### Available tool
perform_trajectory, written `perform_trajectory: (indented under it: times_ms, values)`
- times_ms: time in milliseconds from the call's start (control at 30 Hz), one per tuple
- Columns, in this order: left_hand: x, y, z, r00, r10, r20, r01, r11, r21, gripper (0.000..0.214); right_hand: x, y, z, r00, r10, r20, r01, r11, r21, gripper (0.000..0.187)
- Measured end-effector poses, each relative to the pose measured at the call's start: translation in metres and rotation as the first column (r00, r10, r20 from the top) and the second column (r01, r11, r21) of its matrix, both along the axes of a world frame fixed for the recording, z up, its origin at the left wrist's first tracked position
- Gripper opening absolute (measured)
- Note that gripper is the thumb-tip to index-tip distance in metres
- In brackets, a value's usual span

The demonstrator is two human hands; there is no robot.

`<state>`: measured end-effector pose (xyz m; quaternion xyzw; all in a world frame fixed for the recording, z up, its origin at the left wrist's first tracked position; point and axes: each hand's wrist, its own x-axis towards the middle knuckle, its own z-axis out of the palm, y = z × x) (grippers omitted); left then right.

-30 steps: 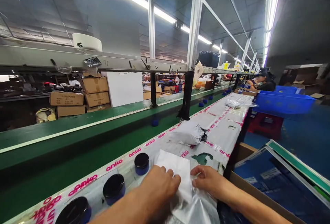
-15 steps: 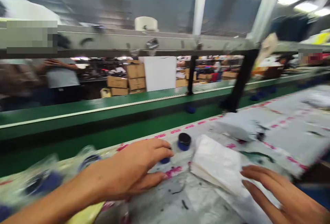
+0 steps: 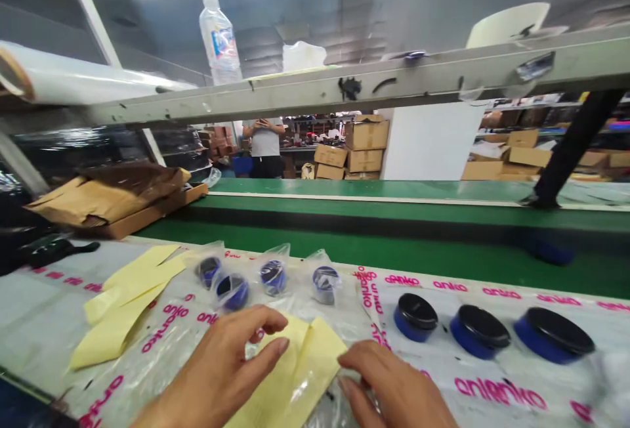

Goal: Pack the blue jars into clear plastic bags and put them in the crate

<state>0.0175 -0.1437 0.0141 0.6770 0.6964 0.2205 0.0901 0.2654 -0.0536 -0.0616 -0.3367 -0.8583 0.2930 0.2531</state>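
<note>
A yellow paper sheet [image 3: 312, 365], folded or overlapped, lies between my hands on the printed plastic covering. My left hand [image 3: 231, 362] is over its left side, thumb and forefinger apart with nothing between them. Beside its right edge is my right hand [image 3: 388, 388], its bent fingers parted and the forefinger tip at the paper's corner; I see no grip on it. Beyond the left hand are several round blue-and-black pieces in clear bags, one of them a bagged piece [image 3: 273, 277]. To the right stand unbagged round pieces with black tops, such as the nearest one [image 3: 416, 316].
More yellow sheets [image 3: 125, 303] lie at the left. A green conveyor belt [image 3: 295, 231] runs behind the work surface, with a carton [image 3: 157, 208] at its left end. Overhead crosses a metal shelf rail [image 3: 295, 96] bearing a bottle [image 3: 221, 44]. A person [image 3: 266, 142] stands far back.
My view has swung left. Both hands, which were by white sheets and a blue-and-black piece, are now at the yellow sheet near the bagged pieces.
</note>
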Motion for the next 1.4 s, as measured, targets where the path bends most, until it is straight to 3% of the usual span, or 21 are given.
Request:
perform_trajectory:
  times_ms: [100, 200, 267, 367, 467, 533, 633, 700, 800, 900, 1000, 1067, 1200, 1400]
  values:
    - [-0.011, -0.009, -0.038, 0.997, 0.068, -0.035, -0.062, 0.987, 0.147, 0.037, -0.045, 0.005, 0.008, 0.996, -0.025, 0.08, 0.035, 0.99, -0.134, 0.041]
    - [-0.012, -0.009, -0.058, 0.997, 0.08, 0.011, -0.08, 0.987, 0.136, 0.049, -0.068, 0.01, 0.004, 0.999, -0.027, 0.031, 0.033, 0.977, -0.211, 0.043]
    - [-0.01, -0.004, -0.06, 0.99, 0.107, 0.095, -0.113, 0.991, 0.069, 0.052, -0.076, 0.013, -0.004, 0.996, -0.022, -0.081, -0.005, 0.945, -0.326, 0.041]
    - [-0.009, 0.006, -0.058, 0.95, 0.134, 0.283, -0.134, 0.991, -0.019, 0.055, -0.08, 0.016, -0.014, 0.95, -0.105, -0.295, -0.09, 0.811, -0.578, 0.033]
    - [-0.005, 0.015, -0.055, 0.853, 0.118, 0.508, -0.119, 0.992, -0.031, 0.061, -0.077, 0.02, -0.018, 0.874, -0.218, -0.435, -0.19, 0.67, -0.717, 0.041]
    - [0.001, 0.019, -0.05, 0.746, 0.067, 0.662, -0.061, 0.998, -0.032, 0.069, -0.071, 0.021, -0.015, 0.842, -0.241, -0.483, -0.238, 0.638, -0.733, 0.052]
    - [0.015, 0.026, -0.041, 0.553, -0.007, 0.833, 0.102, 0.993, -0.06, 0.074, -0.056, 0.02, -0.008, 0.841, -0.226, -0.492, -0.236, 0.664, -0.709, 0.061]
    - [0.024, 0.031, -0.036, 0.509, -0.007, 0.861, 0.154, 0.984, -0.083, 0.063, -0.045, 0.017, -0.004, 0.859, -0.215, -0.465, -0.182, 0.72, -0.669, 0.06]
    - [0.037, 0.037, -0.032, 0.56, -0.016, 0.828, 0.158, 0.984, -0.087, 0.039, -0.025, 0.011, 0.002, 0.886, -0.199, -0.419, -0.037, 0.87, -0.492, 0.044]
    - [0.048, 0.04, -0.028, 0.635, -0.001, 0.772, 0.138, 0.984, -0.113, 0.026, -0.004, 0.009, 0.007, 0.923, -0.151, -0.353, 0.11, 0.985, -0.135, 0.027]
    - [0.06, 0.043, -0.022, 0.693, 0.03, 0.72, 0.135, 0.976, -0.171, 0.022, 0.013, 0.01, 0.01, 0.947, -0.067, -0.315, 0.133, 0.972, 0.195, 0.027]
    - [0.068, 0.045, -0.019, 0.716, 0.008, 0.698, 0.159, 0.972, -0.174, 0.019, 0.019, 0.01, 0.013, 0.964, -0.02, -0.266, 0.101, 0.951, 0.293, 0.026]
    - [0.081, 0.051, -0.02, 0.759, -0.062, 0.648, 0.197, 0.97, -0.139, 0.014, 0.026, 0.006, 0.018, 0.977, -0.079, -0.196, 0.127, 0.961, 0.247, 0.019]
    - [0.091, 0.054, -0.016, 0.827, -0.112, 0.551, 0.221, 0.966, -0.136, 0.01, 0.038, 0.007, 0.03, 0.993, -0.087, -0.076, 0.086, 0.996, -0.009, 0.014]
